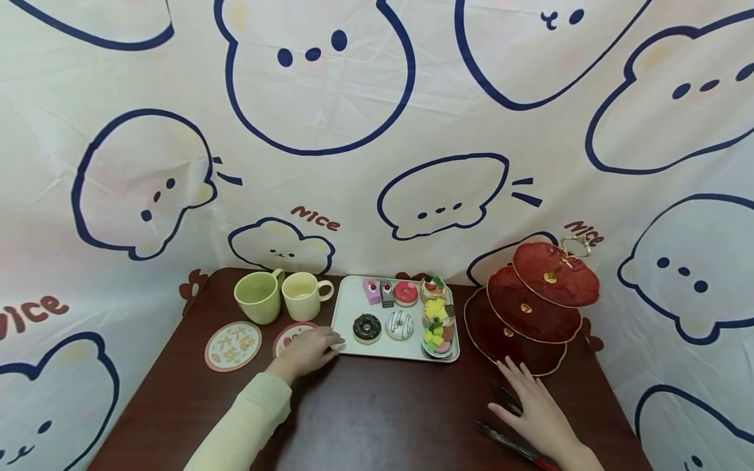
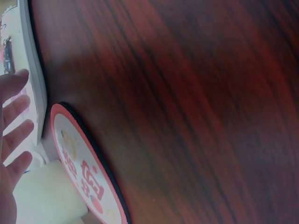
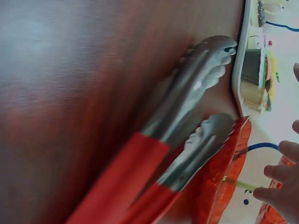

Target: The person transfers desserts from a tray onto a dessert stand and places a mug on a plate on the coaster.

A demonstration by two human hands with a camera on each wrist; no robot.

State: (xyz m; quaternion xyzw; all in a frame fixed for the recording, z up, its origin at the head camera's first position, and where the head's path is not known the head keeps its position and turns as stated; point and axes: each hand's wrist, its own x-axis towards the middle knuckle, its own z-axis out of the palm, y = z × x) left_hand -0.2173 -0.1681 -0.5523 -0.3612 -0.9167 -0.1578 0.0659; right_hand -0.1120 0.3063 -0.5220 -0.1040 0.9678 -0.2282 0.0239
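My left hand reaches to the near left corner of a white tray, its fingers extended; whether they touch the rim I cannot tell. Beneath that hand lies a round pink-edged coaster, partly covered. On the tray sit a chocolate donut, a white-iced donut, a pink donut, small cake slices and fruit-topped cups. My right hand is spread over red-handled metal tongs and holds nothing. The tongs lie with their arms apart.
A three-tier red stand with gold edges stands at the back right. Green mug and cream mug stand at the back left, behind another round coaster. A patterned cloth hangs behind the dark wooden table.
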